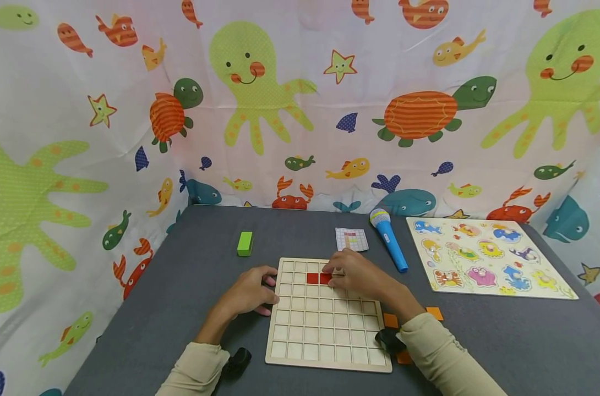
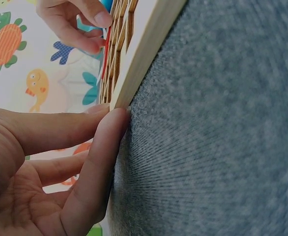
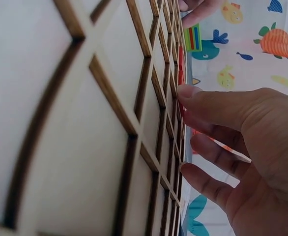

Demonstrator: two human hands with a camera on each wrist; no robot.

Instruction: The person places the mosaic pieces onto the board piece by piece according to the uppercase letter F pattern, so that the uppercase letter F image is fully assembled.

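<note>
A wooden grid board [image 1: 325, 335] with square cells lies flat on the dark grey table. Two red square tiles sit side by side near its top: the left one [image 1: 312, 278] and the right one [image 1: 324, 279]. My right hand [image 1: 359, 275] pinches the right red tile between thumb and forefinger, its other fingers spread over the grid. The left hand [image 1: 247, 291] grips the board's left edge; the left wrist view shows its thumb [image 2: 60, 132] and a finger meeting at the wooden rim. Orange tiles [image 1: 391, 320] lie at the board's right side, partly hidden by the right forearm.
Behind the board lies a small pattern card [image 1: 352, 240], beside a blue toy microphone [image 1: 391, 242]. An animal puzzle board [image 1: 498, 292] lies at the right. A green block [image 1: 245, 243] stands at the back left. A printed sea-animal curtain [image 1: 290, 132] hangs behind the table.
</note>
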